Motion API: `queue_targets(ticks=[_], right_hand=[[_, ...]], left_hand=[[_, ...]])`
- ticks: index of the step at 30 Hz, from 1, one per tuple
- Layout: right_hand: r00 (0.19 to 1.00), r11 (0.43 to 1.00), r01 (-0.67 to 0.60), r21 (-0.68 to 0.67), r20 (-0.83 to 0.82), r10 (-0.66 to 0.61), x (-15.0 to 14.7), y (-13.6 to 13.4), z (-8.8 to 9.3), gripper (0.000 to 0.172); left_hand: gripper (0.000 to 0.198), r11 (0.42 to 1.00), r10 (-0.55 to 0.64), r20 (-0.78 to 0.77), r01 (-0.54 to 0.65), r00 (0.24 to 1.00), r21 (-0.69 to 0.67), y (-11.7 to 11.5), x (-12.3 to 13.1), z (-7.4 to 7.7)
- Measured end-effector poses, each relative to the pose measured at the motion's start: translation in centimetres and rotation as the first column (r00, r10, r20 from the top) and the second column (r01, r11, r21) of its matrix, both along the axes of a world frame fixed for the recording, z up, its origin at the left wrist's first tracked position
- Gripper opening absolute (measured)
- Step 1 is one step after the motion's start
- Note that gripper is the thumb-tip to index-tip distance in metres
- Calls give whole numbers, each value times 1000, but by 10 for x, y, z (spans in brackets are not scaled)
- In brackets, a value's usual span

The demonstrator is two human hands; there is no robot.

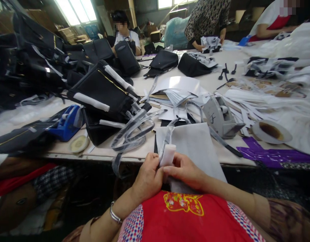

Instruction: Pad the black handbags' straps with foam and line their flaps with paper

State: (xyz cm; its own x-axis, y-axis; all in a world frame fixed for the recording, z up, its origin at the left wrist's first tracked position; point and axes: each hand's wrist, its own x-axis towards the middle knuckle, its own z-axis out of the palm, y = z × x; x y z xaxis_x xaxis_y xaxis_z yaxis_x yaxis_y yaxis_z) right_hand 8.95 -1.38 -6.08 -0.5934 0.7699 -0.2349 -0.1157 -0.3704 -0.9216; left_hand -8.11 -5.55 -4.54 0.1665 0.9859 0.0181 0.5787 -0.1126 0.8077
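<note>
Worktable (60, 148); left hand (148, 176), right hand (187, 170) partly hide white foam (168, 154).

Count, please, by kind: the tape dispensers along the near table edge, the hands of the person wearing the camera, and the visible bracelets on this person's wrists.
Tape dispensers, one blue dispenser and one grey dispenser: 2
Hands, left hand and right hand, both holding white wrapping: 2
Silver bracelet: 1
Total: 5
</note>
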Motion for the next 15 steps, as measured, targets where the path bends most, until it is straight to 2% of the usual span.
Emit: queue_targets(ticks=[3, 6, 9, 12, 15], right_hand=[[990, 995, 89, 34, 110, -92, -4, 0, 0, 34], [992, 992, 120, -33, 38, -119, -6, -2, -3, 38], [990, 990, 138, -8, 4, -138, -4, -3, -3, 36], [989, 984, 145, 103, 16, -147, -1, -2, 1, 32], [987, 972, 157, 176, 10, -162, 1, -1, 3, 31]], left_hand=[[22, 998, -59, -71, 57, 996, -35, 2, 0, 2], [26, 982, -130, -163, 104, 978, -159, 4, -4, 9], [28, 946, -237, -199, 179, 951, -269, 9, -12, 19], [28, 913, -289, -139, 229, 947, -339, 16, -17, 31], [28, 865, -242, 29, 229, 970, -446, 20, -16, 38]])
